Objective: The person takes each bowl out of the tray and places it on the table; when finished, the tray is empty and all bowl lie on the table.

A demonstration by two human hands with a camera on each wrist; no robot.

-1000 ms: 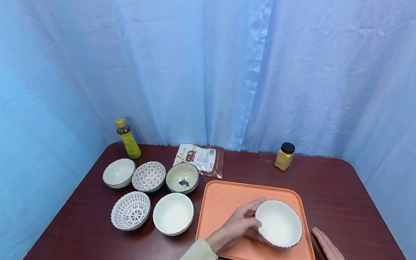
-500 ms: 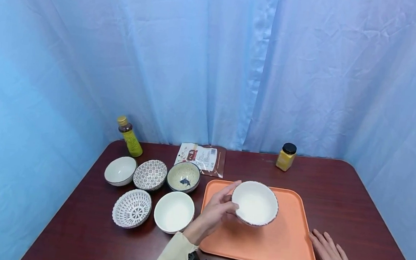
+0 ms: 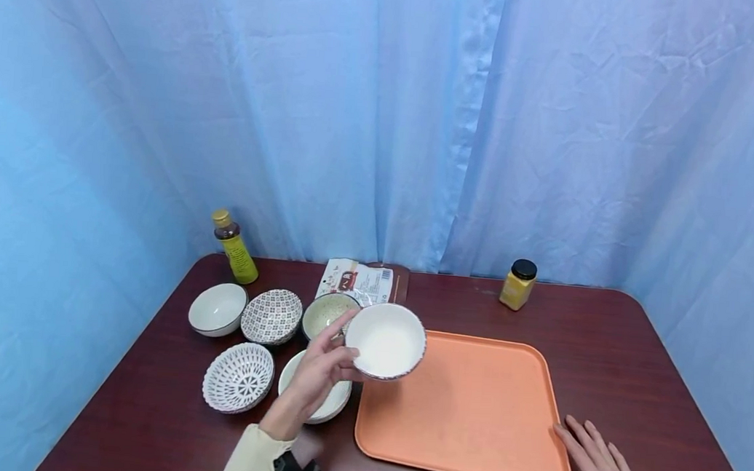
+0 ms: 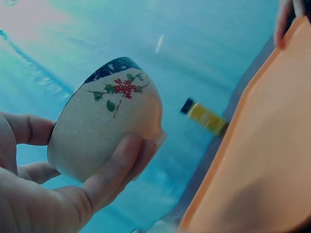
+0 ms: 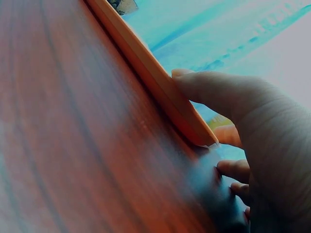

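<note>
My left hand (image 3: pixel 316 379) grips a bowl (image 3: pixel 386 340) by its side, thumb on one side and fingers on the other. The bowl is white inside; in the left wrist view its tilted outside (image 4: pixel 92 131) shows a red flower with green leaves and a dark rim band. It hangs above the left edge of an orange tray (image 3: pixel 469 417). At the tray's near right corner rests my right hand (image 3: pixel 597 470), fingers spread and fairly straight. In the right wrist view its thumb (image 5: pixel 209 87) touches the tray's edge. A plain white bowl (image 3: pixel 334 406) is partly hidden behind my left forearm.
Left of the tray stand a speckled bowl (image 3: pixel 322 309), a checked bowl (image 3: pixel 271 316), a ribbed-pattern bowl (image 3: pixel 238 378) and a dark-rimmed white bowl (image 3: pixel 217 309). Behind them are a green-labelled bottle (image 3: pixel 239 256) and a food packet (image 3: pixel 367 282). A yellow jar (image 3: pixel 518 285) stands back right.
My left hand has lifted the bowl from over the tray's right half and carried it left and slightly away. The right hand stays at the tray's corner, its fingers slightly more spread.
</note>
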